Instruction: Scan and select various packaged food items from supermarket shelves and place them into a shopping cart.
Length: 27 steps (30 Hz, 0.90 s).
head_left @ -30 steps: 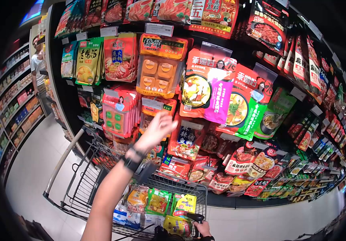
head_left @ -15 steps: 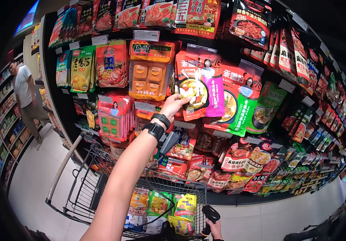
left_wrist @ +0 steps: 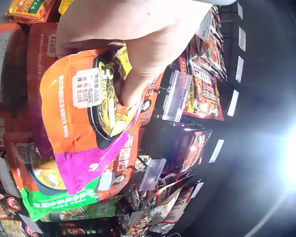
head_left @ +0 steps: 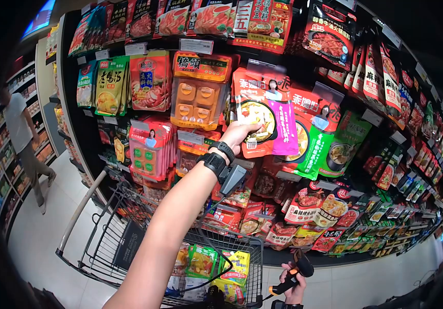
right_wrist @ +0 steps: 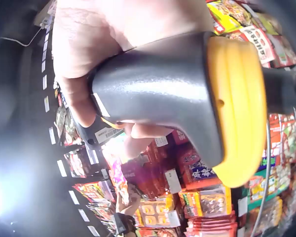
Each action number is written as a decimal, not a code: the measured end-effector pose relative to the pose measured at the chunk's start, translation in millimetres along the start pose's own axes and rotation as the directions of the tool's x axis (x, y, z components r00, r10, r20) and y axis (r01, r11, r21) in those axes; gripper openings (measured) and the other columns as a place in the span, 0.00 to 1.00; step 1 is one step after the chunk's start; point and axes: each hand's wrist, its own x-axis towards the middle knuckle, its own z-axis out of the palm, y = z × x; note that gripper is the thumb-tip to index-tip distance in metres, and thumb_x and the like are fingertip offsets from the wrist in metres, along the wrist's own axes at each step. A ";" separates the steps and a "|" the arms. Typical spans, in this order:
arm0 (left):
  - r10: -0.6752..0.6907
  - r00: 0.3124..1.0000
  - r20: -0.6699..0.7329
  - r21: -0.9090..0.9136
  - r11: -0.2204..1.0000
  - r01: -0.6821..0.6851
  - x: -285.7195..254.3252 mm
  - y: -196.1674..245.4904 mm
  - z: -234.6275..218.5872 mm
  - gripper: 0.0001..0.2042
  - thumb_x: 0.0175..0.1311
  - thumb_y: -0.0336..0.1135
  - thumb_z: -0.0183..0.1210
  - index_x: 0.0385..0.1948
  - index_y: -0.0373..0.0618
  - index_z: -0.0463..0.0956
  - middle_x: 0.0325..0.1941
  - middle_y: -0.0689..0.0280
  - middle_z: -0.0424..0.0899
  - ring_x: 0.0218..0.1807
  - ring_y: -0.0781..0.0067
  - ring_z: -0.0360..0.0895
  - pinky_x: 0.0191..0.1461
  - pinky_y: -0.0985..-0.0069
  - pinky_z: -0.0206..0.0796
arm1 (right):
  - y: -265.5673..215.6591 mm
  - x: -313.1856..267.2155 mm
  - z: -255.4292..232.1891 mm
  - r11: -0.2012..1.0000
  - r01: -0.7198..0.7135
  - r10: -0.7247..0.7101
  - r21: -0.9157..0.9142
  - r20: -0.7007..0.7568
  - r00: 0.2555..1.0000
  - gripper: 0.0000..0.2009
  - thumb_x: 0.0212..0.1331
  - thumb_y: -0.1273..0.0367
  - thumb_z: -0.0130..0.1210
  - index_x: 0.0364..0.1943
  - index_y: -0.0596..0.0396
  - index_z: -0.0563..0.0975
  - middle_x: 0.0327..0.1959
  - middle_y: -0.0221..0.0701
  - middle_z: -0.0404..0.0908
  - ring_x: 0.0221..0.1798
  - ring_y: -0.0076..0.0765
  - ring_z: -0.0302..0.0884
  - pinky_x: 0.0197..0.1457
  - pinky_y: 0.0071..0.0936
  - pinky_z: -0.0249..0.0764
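Note:
My left hand [head_left: 238, 138] grips the left edge of a red-and-purple seasoning pouch [head_left: 281, 121], thumb across the bowl picture on its front. In the left wrist view the pouch [left_wrist: 64, 113] tilts away from a red-and-green pouch [left_wrist: 34, 200] hanging behind it. My fingers behind the pouch are hidden. Low in the head view, over the cart's right side, my right hand [head_left: 295, 291] holds a barcode scanner [head_left: 302, 266]. Up close in the right wrist view, the scanner [right_wrist: 158, 84] shows a black body and a yellow rim, with fingers wrapped around its handle.
A wire shopping cart [head_left: 66, 233] holding several packets stands below my left arm. Rows of hanging seasoning packets and price tags [head_left: 196, 46] fill the shelf ahead. A dark cord [head_left: 230, 260] loops over the cart. Another person [head_left: 23, 131] walks in the aisle at left.
My left hand has risen from below the hanging packets and taken hold of the red-and-purple pouch. The right hand has lifted the scanner and turned it. The other person has come along the aisle.

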 end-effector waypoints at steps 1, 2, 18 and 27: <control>0.000 1.000 -0.001 0.003 1.000 0.000 -3.8 3.7 1.8 0.14 0.56 0.25 0.59 0.45 0.36 0.72 0.44 0.59 0.80 0.45 0.69 0.79 0.51 0.73 0.71 | 1.7 -1.5 -2.0 1.000 -0.001 0.001 0.003 0.001 1.000 0.28 0.48 0.61 0.52 0.53 0.66 0.68 0.43 0.51 0.77 0.25 0.34 0.72 0.27 0.28 0.68; 0.002 1.000 0.004 -0.032 0.999 -0.002 -8.3 6.7 3.3 0.13 0.56 0.25 0.58 0.43 0.36 0.73 0.43 0.58 0.81 0.43 0.69 0.80 0.49 0.72 0.72 | 4.2 -4.6 -5.9 0.997 -0.019 0.017 0.070 0.031 0.999 0.29 0.49 0.60 0.52 0.53 0.67 0.67 0.40 0.49 0.78 0.22 0.33 0.70 0.25 0.28 0.65; -0.125 0.990 0.062 0.084 0.989 0.119 -171.2 -5.9 -16.3 0.16 0.59 0.27 0.57 0.49 0.35 0.68 0.46 0.62 0.78 0.44 0.75 0.78 0.48 0.77 0.72 | -19.0 29.4 67.1 0.970 -0.052 -0.021 0.238 0.294 0.955 0.27 0.46 0.56 0.60 0.50 0.56 0.73 0.66 0.51 0.54 0.71 0.52 0.46 0.69 0.55 0.47; -0.209 0.976 -0.070 0.038 0.977 0.211 -259.9 -62.2 -48.5 0.15 0.62 0.29 0.55 0.50 0.35 0.67 0.48 0.62 0.78 0.45 0.75 0.77 0.50 0.75 0.71 | 4.6 52.2 120.3 0.989 -0.144 0.118 0.045 0.356 0.927 0.34 0.50 0.66 0.57 0.63 0.59 0.59 0.64 0.41 0.62 0.66 0.44 0.59 0.69 0.43 0.53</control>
